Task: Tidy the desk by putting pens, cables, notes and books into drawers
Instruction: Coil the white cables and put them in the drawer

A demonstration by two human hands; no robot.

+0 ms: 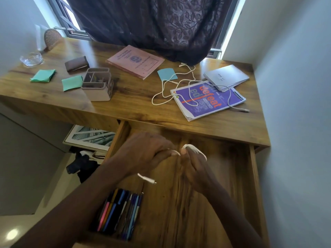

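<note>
Over the open wooden drawer, my left hand and my right hand both grip a short white cable; its plug end hangs below my left hand. Several pens lie in the drawer's front left corner. On the desk lie a second, long white cable, a purple book, a white spiral notebook, a pink book, two green sticky notes and a blue note.
A beige pen organiser stands left of centre, with a brown pouch and a glass dish behind it. A dark curtain hangs over the desk's back edge. A wall borders the right side. A framed picture sits under the desk.
</note>
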